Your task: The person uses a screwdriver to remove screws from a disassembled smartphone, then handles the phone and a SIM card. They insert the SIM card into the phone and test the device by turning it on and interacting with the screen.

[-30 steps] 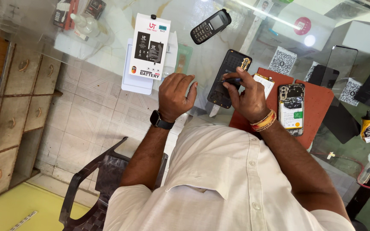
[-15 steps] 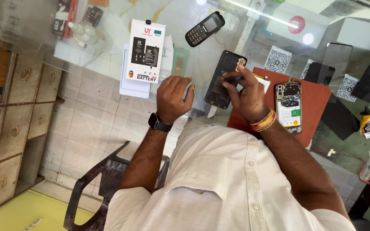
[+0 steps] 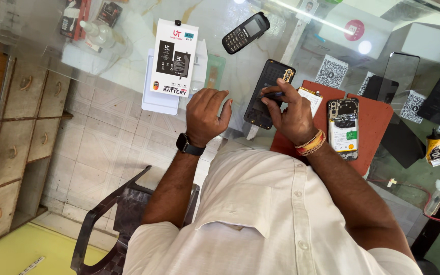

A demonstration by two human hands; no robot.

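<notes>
Glass counter, keypad phone, battery pack, red mat, glue tube

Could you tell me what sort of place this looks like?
Probably a phone repair counter: an opened black smartphone under the right hand, a packaged white battery card, and a black keypad phone on glass.

My left hand is opening up off the glass, fingers uncurling from the loose fist. My right hand is shifting its fingertips higher along the black phone back, nearer the camera end. View drifting slightly.
</notes>
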